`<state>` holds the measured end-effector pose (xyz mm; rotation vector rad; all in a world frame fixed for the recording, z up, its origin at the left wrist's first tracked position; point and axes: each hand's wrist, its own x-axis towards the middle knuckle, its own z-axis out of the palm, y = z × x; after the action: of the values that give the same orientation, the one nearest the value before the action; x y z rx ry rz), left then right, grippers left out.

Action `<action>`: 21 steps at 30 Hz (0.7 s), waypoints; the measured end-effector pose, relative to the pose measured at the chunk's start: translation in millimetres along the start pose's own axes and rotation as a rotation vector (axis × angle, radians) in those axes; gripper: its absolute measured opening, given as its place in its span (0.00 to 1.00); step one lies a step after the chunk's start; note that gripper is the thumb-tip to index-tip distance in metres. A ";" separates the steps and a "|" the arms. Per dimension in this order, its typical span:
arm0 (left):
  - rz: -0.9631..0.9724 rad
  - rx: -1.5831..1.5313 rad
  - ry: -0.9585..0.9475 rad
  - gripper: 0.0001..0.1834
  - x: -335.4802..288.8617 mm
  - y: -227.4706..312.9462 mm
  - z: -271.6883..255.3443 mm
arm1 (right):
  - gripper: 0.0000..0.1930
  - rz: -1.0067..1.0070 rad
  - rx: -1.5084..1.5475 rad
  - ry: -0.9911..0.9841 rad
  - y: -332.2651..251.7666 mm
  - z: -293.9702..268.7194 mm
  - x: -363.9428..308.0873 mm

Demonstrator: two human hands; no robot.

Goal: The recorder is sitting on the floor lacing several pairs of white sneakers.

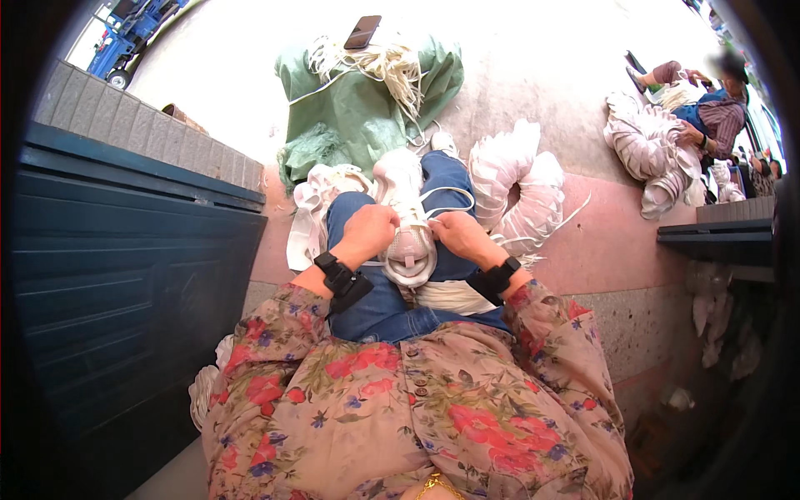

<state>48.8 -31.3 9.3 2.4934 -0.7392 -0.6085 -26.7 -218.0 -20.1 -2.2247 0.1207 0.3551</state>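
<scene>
A white shoe upper (402, 185) with a pinkish heel lies lengthwise over my lap between my jeans-covered thighs. My left hand (372, 230) is closed at its left edge; the fingertips are curled in and what they pinch is too small to make out. On the opposite edge, my right hand (459, 234) pinches a white shoelace (454, 191), which loops up over my right thigh and back to the upper. Both hands rest close to the upper's opening, a short gap apart. A bundle of pale laces (454, 297) lies under the upper on my lap.
Ahead stands a green sack (367, 112) bearing loose laces (392, 71) and a phone (362, 32). Stacked uppers (518, 187) sit at my right, more (310, 208) at my left. A dark blue door panel (133, 292) borders the left. Another person (708, 117) sits far right.
</scene>
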 end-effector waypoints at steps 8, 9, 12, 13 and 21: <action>0.047 0.392 -0.090 0.07 13.5 13.6 2.1 | 0.13 -0.044 -0.083 0.084 0.5 1.0 -0.9; 0.072 0.431 -0.057 0.07 14.0 16.6 2.2 | 0.13 -0.041 -0.081 0.087 1.1 3.0 -2.3; 0.092 0.422 0.013 0.07 12.3 18.5 1.6 | 0.11 -0.066 -0.070 0.234 2.5 8.2 -5.6; 0.086 0.373 0.045 0.06 9.4 16.8 0.8 | 0.11 -0.083 -0.081 0.264 2.1 8.4 -7.6; -0.065 -0.378 0.180 0.08 -6.3 -27.8 9.3 | 0.10 -0.021 -0.116 0.246 3.3 6.4 -19.2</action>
<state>49.9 -9.6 -11.4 2.1913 -0.4314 -0.4862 -47.0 -215.9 -20.7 -2.3761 0.2126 0.0768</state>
